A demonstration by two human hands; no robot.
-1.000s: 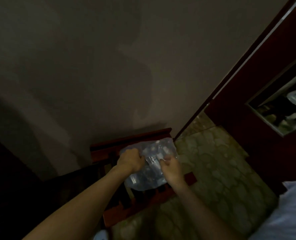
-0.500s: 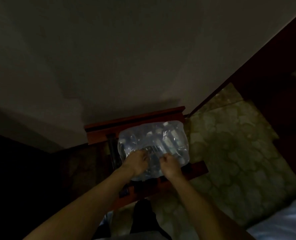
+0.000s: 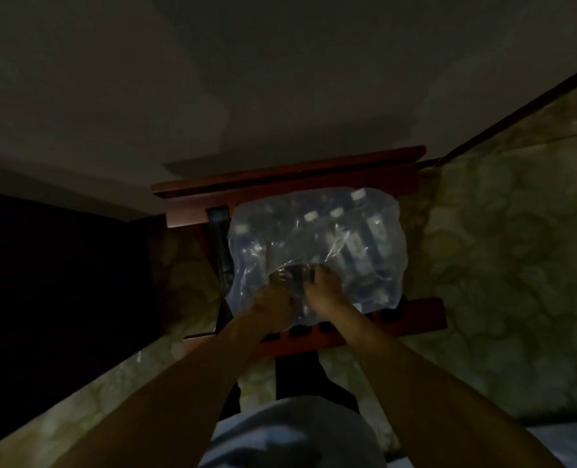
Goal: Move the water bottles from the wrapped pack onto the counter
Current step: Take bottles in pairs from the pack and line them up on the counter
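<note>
Water bottles (image 3: 344, 231) all sat inside the wrapped pack (image 3: 314, 251) on the wooden rack (image 3: 412, 319); my left hand (image 3: 273, 300) and right hand (image 3: 324, 292) had fingers clamped on its plastic, none moved yet.

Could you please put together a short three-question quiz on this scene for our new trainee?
1. True or false: the wrapped pack lies on the floor.
2. Multiple choice: where on the pack do the left hand and right hand work? A) its far edge by the wall; B) its near edge, close together; C) opposite ends.
3. Fill in: the white bottle caps show through the clear ____.

Key
1. False: it rests on a reddish wooden rack.
2. B. Both hands pinch the plastic film there, though blur hides the fingers' exact hold.
3. Plastic wrap; no bottle is out yet.
</note>
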